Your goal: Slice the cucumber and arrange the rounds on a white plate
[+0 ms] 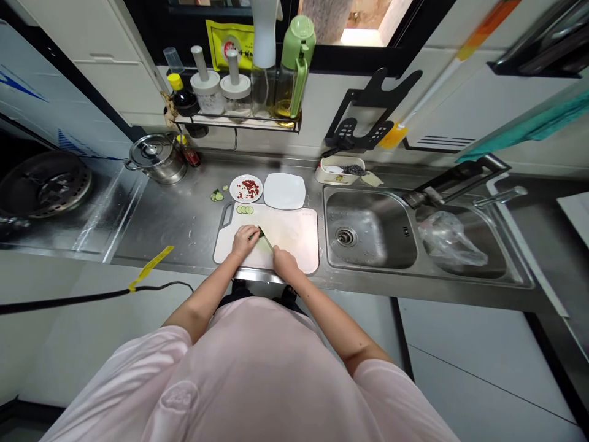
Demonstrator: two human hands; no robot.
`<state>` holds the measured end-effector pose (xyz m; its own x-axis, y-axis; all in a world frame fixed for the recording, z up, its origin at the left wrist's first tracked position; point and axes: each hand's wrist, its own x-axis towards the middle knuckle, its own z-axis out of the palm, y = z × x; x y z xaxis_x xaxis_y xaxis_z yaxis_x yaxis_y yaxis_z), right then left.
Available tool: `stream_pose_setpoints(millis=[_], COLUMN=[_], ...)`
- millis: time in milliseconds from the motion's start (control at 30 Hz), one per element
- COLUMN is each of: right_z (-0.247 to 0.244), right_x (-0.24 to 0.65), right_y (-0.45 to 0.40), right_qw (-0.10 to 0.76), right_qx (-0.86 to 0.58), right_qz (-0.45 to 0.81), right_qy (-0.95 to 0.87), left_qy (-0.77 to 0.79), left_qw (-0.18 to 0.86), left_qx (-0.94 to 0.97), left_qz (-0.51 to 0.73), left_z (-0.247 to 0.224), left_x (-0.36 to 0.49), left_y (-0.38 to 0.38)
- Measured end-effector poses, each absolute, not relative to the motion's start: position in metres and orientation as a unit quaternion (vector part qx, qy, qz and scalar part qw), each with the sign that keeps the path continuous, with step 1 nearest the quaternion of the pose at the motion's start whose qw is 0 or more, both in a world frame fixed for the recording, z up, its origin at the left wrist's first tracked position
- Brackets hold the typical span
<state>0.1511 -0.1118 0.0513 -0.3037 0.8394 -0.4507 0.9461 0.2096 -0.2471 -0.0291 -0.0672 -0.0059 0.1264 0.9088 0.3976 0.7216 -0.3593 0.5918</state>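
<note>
On the white cutting board (pixel 301 236), my right hand (pixel 285 264) is closed around the handle of a knife (pixel 267 239), whose blade points up and to the left. My left hand (pixel 245 241) is closed with its fingertips on a small dark green piece of vegetable (pixel 260 232) beside the blade; it looks like cucumber, mostly hidden by the fingers. A short row of pale green cucumber slices (pixel 245 210) lies near the board's top left edge. Behind the board stand a white plate with chopped red bits (pixel 247 188) and a bare white square plate (pixel 284 190).
Green scraps (pixel 216 195) lie left of the plates. A lidded steel pot (pixel 157 158) and a red sauce bottle (pixel 189 151) stand farther left. A double sink (pixel 368 230) is at the right, with a plastic bag (pixel 451 238) in it. Overhead, a rack (pixel 248 124) holds jars and bottles.
</note>
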Motion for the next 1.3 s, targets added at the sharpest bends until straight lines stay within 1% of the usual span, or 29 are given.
stream_pose_setpoints(millis=[367,867,1300], right_z=[0.055,0.058,0.060], right_x=[0.125,0.150,0.124], right_y=[-0.082,-0.114,-0.081], right_qw=[0.098,0.132,0.109], right_qx=[0.586,0.584,0.587], right_qz=[-0.254,-0.251,-0.262], right_qy=[0.763,0.760,0.758], left_qy=[0.550,0.558,0.562], left_qw=[0.123,0.130,0.131], left_qx=[0.742,0.736,0.734], left_qz=[0.363,0.361,0.357], left_z=[-0.005,-0.005,-0.005], left_x=[-0.030,-0.029,-0.029], left_y=[-0.067,-0.068,-0.067])
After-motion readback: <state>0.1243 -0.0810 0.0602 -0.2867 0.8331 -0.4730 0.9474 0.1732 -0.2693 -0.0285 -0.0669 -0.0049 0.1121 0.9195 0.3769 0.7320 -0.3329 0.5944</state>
